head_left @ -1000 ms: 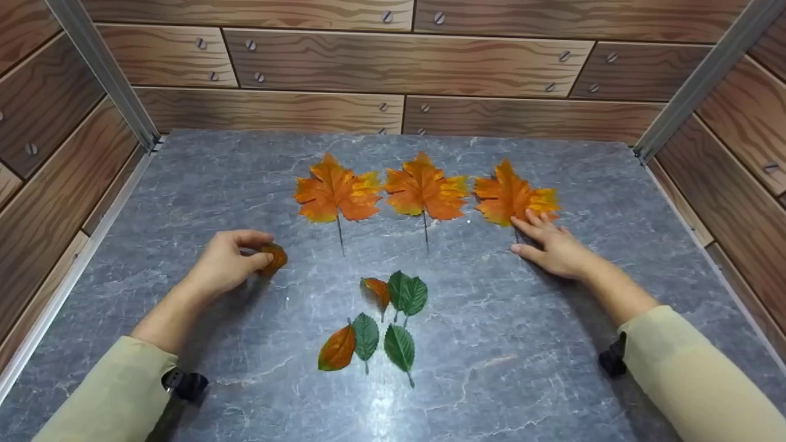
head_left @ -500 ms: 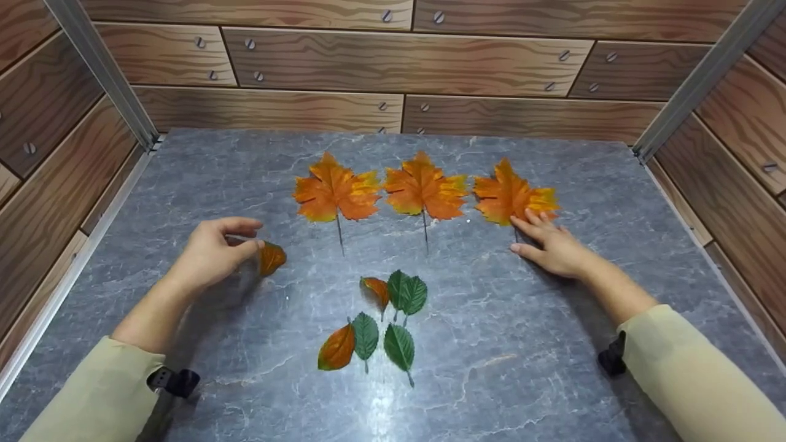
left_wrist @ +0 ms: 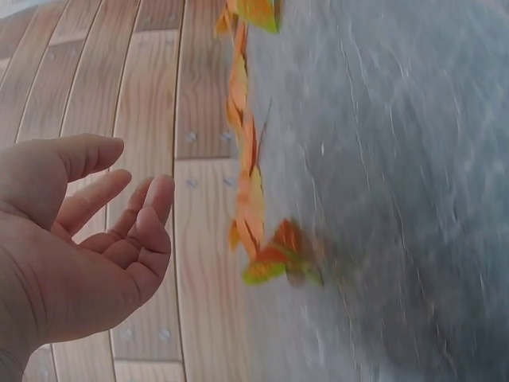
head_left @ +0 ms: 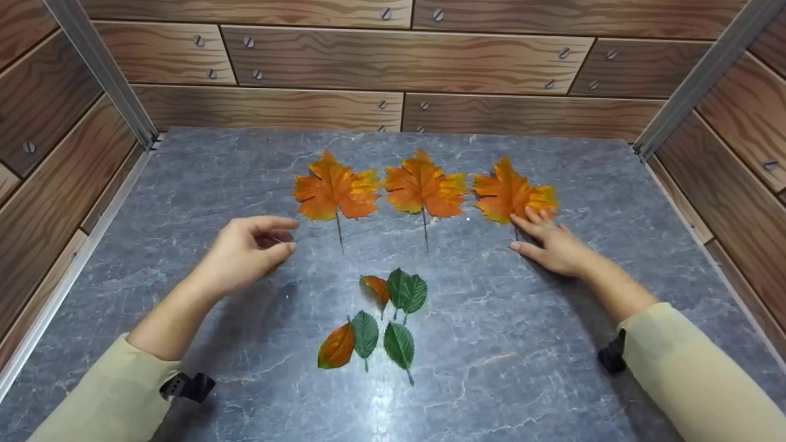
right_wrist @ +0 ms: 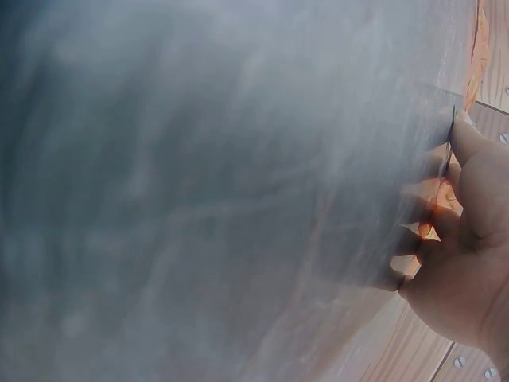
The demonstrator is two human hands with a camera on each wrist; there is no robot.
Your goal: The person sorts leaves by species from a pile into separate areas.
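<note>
My left hand (head_left: 252, 255) hovers over the left part of the table, its fingers loosely bent and holding nothing. Below it a small orange-green leaf (left_wrist: 280, 255) lies on the table, mostly hidden by the hand in the head view. My right hand (head_left: 556, 245) rests with spread fingers on the lower edge of the right maple leaf (head_left: 506, 190), at the stem. To the left of that one, a middle maple leaf (head_left: 424, 187) and a left maple leaf (head_left: 334, 187) complete a row, stems toward me.
Mid-table lie several small leaves: a curled orange leaf (head_left: 376, 290), overlapping green leaves (head_left: 412, 293), an orange-green leaf (head_left: 336, 348), a green leaf (head_left: 366, 336) beside it and another green leaf (head_left: 400, 347). Wood-patterned walls (head_left: 405, 61) enclose the grey marbled table (head_left: 522, 393).
My left hand let go of the small orange leaf, drew back left, then moved right and over it. The right hand has stayed on its maple leaf.
</note>
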